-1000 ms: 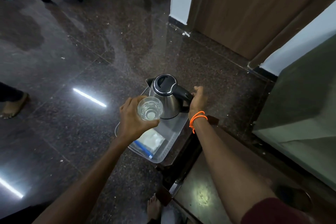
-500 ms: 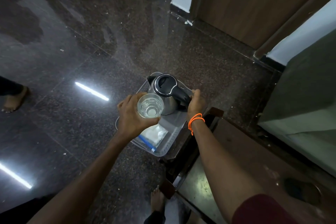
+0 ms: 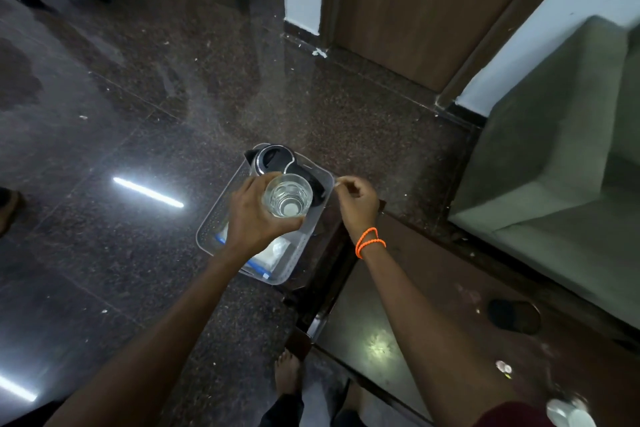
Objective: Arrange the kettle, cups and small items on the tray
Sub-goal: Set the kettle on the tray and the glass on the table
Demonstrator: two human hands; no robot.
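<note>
A clear plastic tray (image 3: 212, 220) lies by the corner of a dark table. The steel kettle (image 3: 273, 159) with a black lid and handle stands upright at the tray's far end. A white packet (image 3: 276, 251) and a blue-edged item (image 3: 258, 268) lie at its near end. My left hand (image 3: 252, 218) grips an empty clear glass (image 3: 288, 197) and holds it above the tray's middle, just in front of the kettle. My right hand (image 3: 357, 200), with an orange band on its wrist, hangs just right of the tray, off the kettle handle, fingers loosely curled around nothing.
The dark glass-topped table (image 3: 363, 322) carries a dark cup (image 3: 514, 316) and small bits at its right. A grey sofa (image 3: 554, 166) stands to the right and a wooden door (image 3: 415, 3) behind. My bare foot (image 3: 287, 371) is below the tray. Other people's legs show at the far left.
My right hand has let go of the kettle handle and drawn back to the right. The kettle now rests in the tray. The glass in my left hand moved over the tray's middle.
</note>
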